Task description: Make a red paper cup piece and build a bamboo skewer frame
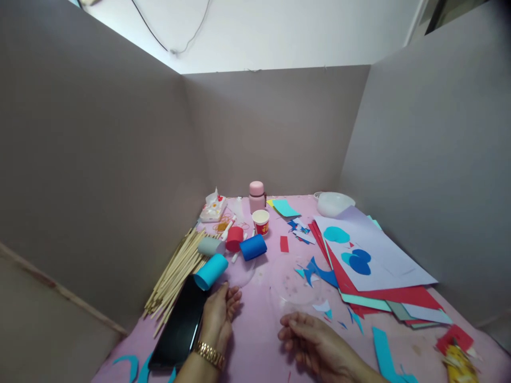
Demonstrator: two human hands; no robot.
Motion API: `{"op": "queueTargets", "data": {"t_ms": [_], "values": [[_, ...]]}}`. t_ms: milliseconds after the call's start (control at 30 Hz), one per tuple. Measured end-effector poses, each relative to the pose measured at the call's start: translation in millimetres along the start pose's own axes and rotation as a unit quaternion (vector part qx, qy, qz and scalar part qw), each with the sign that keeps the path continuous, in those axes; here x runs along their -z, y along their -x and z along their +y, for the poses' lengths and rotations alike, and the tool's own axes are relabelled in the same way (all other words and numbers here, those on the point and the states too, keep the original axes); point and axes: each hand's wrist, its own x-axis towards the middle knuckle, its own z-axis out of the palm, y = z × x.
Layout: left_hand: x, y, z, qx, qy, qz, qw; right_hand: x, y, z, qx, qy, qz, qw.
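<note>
My left hand (222, 310) rests palm-up beside a black tablet-like slab (180, 324), its fingers loosely curled and nothing in them. A light-blue paper tube (211, 272) lies just beyond its fingertips. Past that are a grey tube (211, 246), a red tube (234, 239) and a dark-blue tube (253, 247), all on their sides. My right hand (307, 340) hovers or rests over the pink tabletop (255, 340), fingers half bent and apart, holding nothing that I can see. A clear round disc or lid (295, 282) lies beyond it, near blue paper offcuts (325, 274).
Wooden sticks (175, 271) lie at left. A paper cup (261, 222), pink flask (257, 197) and tissue pack (213, 207) stand at the back. At right are stacked coloured sheets (383, 260), a white bowl (335, 203) and blue strips (385, 356). Grey partitions (275, 133) enclose the table.
</note>
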Motion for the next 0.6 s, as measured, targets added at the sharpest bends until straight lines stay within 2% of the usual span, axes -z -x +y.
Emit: {"op": "queueTargets", "data": {"t_ms": [100,233,433,600], "values": [[-4.2,2,-2,-0.016,0.001,-0.002,1.000,7,1,2,0.004,0.001,0.005,1.000],[0.2,24,-12,-0.030,-0.003,-0.023,0.999,8,8,-1,0.009,-0.001,0.014,1.000],[13.9,65,-37,0.002,-0.043,-0.051,0.998,-1,17,-2,0.045,0.000,0.025,0.999],[15.0,77,-56,0.022,-0.081,-0.096,0.992,-3,9,8,0.074,0.016,0.056,0.996]]}}
